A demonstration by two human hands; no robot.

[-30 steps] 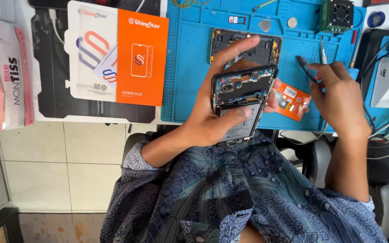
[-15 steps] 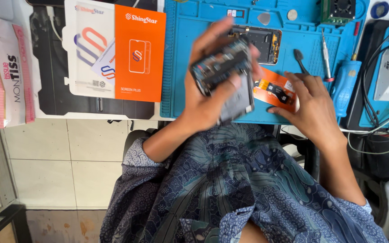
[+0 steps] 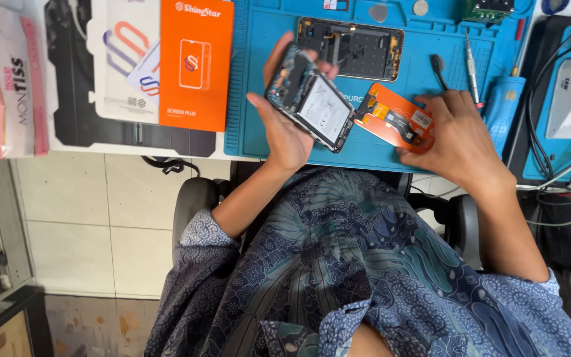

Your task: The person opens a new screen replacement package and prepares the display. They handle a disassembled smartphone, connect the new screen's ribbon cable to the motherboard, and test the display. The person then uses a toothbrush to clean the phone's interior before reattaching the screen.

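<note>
The left hand (image 3: pixel 292 125) holds an opened phone (image 3: pixel 312 98) tilted above the blue mat (image 3: pixel 259 79), its grip clamped around the edges with the bare internals facing up. A thin flex seems to link it to the orange-backed screen part (image 3: pixel 398 122), which the right hand (image 3: pixel 460 135) presses flat on the surface, fingers spread. Tilting the phone further could strain or tear that link. Beyond, a bare phone frame (image 3: pixel 351 47) and a screwdriver (image 3: pixel 472 63) lie close enough to snag.
</note>
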